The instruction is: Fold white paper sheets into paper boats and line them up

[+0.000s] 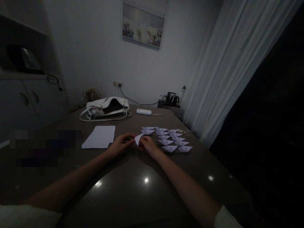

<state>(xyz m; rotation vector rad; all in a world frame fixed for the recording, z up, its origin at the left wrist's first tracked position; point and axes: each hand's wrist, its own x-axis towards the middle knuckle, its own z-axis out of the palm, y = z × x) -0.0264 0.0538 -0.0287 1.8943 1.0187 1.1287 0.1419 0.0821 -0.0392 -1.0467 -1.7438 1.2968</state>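
Between my two hands is a small folded piece of white paper (138, 138) with a pointed shape, held above the dark table (133, 196). My left hand (121, 144) pinches its left side with the fingertips. On the other side my right hand (149, 145) grips the paper, its fingers curled and partly hidden. Several folded paper boats (164, 142) stand in rows just right of my right hand. A stack of white paper sheets (98, 136) lies left of my left hand.
Farther back on the table are a white handbag (108, 107) and a white power bank (143, 111) with a short cable. Small scraps (182, 130) lie by the right edge. Beyond the table stands a black kettle (174, 100); a pale curtain (213, 63) hangs at right.
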